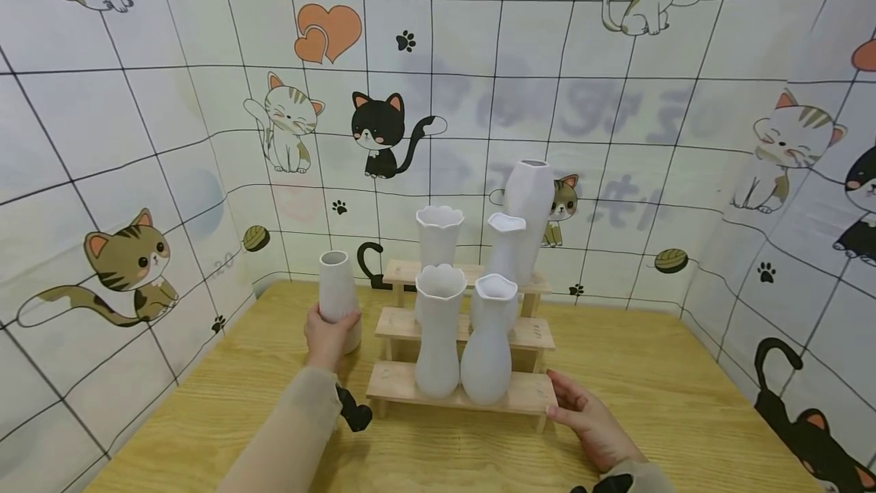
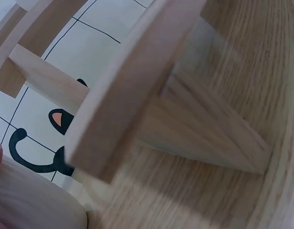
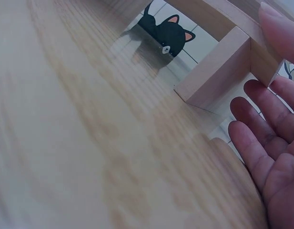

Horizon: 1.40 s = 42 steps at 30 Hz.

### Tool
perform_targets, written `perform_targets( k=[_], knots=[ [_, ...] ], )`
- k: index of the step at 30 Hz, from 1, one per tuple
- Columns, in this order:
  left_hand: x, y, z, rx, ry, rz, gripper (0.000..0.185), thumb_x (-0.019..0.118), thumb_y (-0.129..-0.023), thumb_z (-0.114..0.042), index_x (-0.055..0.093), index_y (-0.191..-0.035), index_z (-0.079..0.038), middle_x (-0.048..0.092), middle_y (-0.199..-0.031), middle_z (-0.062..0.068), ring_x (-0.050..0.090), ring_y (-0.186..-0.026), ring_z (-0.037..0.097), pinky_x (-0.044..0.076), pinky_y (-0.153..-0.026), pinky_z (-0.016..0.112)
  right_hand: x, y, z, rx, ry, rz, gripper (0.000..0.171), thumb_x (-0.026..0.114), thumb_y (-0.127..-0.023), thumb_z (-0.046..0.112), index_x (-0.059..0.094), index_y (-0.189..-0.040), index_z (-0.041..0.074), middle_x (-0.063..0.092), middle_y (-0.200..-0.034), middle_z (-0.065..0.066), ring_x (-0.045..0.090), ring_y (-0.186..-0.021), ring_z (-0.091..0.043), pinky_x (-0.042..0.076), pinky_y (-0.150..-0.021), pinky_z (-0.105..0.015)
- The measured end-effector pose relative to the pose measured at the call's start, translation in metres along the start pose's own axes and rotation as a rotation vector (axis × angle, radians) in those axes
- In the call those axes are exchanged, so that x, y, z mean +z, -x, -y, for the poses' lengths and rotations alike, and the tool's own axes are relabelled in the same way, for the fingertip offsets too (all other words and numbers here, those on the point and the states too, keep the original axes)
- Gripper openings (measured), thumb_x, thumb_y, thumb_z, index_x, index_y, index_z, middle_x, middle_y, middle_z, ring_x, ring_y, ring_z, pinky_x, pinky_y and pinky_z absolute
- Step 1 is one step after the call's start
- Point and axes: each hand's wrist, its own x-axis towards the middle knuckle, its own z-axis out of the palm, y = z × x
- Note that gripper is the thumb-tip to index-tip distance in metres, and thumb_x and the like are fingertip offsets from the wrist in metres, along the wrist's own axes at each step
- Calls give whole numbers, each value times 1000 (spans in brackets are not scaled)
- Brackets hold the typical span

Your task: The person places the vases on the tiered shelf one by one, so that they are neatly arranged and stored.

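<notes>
On the left of the table, my left hand (image 1: 330,335) grips a plain white vase (image 1: 337,287) with a narrow round mouth. In the left wrist view the lower part of that vase (image 2: 35,200) shows at the corner, with only bits of fingers. My right hand (image 1: 591,421) is at the right end of a three-step wooden stand (image 1: 393,380), thumb in front and fingers behind the lowest board's end. The right wrist view shows those fingers (image 3: 266,136) around the board's corner. Two white vases with wavy rims, one straighter (image 1: 438,341) and one round-bellied (image 1: 487,364), stand on the lowest step.
Higher on the stand are a wavy-rimmed vase (image 1: 440,234), a slim one (image 1: 505,246) and a tall faceted vase (image 1: 530,211). The wood-grain table (image 1: 630,356) meets cat-patterned wall sheets (image 1: 465,97) at the back and both sides.
</notes>
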Motion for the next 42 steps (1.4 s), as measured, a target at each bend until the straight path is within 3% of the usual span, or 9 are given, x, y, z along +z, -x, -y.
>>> perform_targets(
  k=[11, 25, 42],
  knots=[
    [4, 2, -5, 3, -32, -66, 78, 78, -61, -20, 33, -123, -4, 40, -116, 14, 40, -105, 31, 31, -87, 48, -1, -1, 2, 12, -8, 18, 70, 63, -78, 11, 23, -135, 6, 29, -131, -20, 36, -113, -26, 26, -92, -39],
    [-3, 3, -12, -32, -61, -20, 81, 77, -62, -24, 29, -125, -3, 38, -120, 16, 38, -108, 33, 30, -87, 50, 0, 0, 1, 4, -5, -1, 69, 64, -76, 10, 26, -134, 6, 33, -128, -20, 38, -112, -27, 29, -90, -37],
    [-17, 2, -48, -63, -37, 77, 86, 76, -63, -22, 23, -129, -5, 34, -124, 15, 36, -110, 34, 30, -85, 53, 1, 0, 4, 15, -8, -1, 70, 63, -77, 11, 24, -135, 5, 33, -129, -20, 37, -112, -28, 22, -93, -44]
  ],
)
